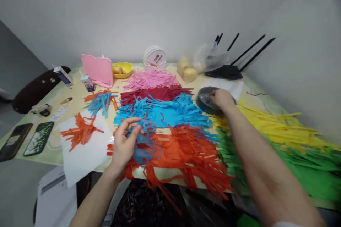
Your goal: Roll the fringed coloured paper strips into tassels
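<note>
Blue paper strips [146, 141] sit pinched between my thumb and fingertips, a loose bunch just left of the frame's centre, lying over the near edge of the orange strip pile [191, 154]. My left hand [124, 144] is closed lightly on them, palm turned inward. My right hand [222, 98] reaches to the right of centre and rests with curled fingers on a dark round dish [203, 103]; I cannot tell whether it grips the dish or only touches it. Beyond the bunch lies the blue pile [173, 111], then dark red strips [157, 94] and pink strips [150, 79]. Yellow strips [277, 124] and green strips [306, 170] fill the right side. A white sheet [85, 158] lies at lower left.
</note>
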The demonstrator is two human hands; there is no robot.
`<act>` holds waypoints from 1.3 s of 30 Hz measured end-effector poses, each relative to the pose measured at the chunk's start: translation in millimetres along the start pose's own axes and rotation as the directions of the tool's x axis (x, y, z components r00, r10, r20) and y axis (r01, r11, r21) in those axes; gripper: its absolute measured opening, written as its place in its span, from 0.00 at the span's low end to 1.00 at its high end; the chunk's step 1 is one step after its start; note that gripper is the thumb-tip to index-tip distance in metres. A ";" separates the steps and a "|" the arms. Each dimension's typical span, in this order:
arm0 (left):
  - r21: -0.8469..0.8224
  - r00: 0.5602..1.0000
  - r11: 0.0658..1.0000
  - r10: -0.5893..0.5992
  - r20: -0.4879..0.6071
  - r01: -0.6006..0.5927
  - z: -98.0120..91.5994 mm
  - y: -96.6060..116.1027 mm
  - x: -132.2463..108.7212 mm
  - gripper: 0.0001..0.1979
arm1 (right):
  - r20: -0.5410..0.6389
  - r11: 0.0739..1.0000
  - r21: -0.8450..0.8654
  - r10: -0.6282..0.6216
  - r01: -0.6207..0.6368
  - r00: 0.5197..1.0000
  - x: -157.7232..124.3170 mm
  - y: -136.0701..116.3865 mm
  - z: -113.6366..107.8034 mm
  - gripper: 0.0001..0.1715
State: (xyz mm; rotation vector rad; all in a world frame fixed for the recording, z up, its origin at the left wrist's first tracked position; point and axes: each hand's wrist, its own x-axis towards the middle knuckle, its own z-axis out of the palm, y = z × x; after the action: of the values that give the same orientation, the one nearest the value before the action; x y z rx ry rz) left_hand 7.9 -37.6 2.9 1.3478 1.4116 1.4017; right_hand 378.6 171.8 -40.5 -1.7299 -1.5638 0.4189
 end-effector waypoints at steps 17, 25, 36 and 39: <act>0.050 0.996 0.995 0.084 0.006 -0.084 1.3 5.9 -38.0 0.07 | 0.217 0.493 0.862 -0.148 -0.118 0.965 -241.8 -182.3 53.4 0.07; 0.065 0.982 0.980 0.187 -0.002 -0.186 -6.8 6.7 -50.1 0.05 | 0.265 0.483 0.860 -0.151 -0.162 0.952 -260.0 -189.0 59.1 0.08; 0.312 0.904 0.848 0.398 0.158 -0.428 -17.8 5.5 -52.4 0.07 | 0.194 0.722 0.687 -0.295 0.085 0.936 -264.2 -187.2 49.1 0.08; 0.306 0.908 0.856 0.374 0.186 -0.416 -18.4 4.9 -52.5 0.07 | 0.177 0.787 0.574 -0.391 0.228 0.903 -263.4 -185.2 46.0 0.13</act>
State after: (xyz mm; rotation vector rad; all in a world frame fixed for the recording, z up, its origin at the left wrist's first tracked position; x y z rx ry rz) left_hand 1.1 -93.0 1.2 2.0091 1.3895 1.3339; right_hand 164.6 -70.2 -2.6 -0.9775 -1.6862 0.8790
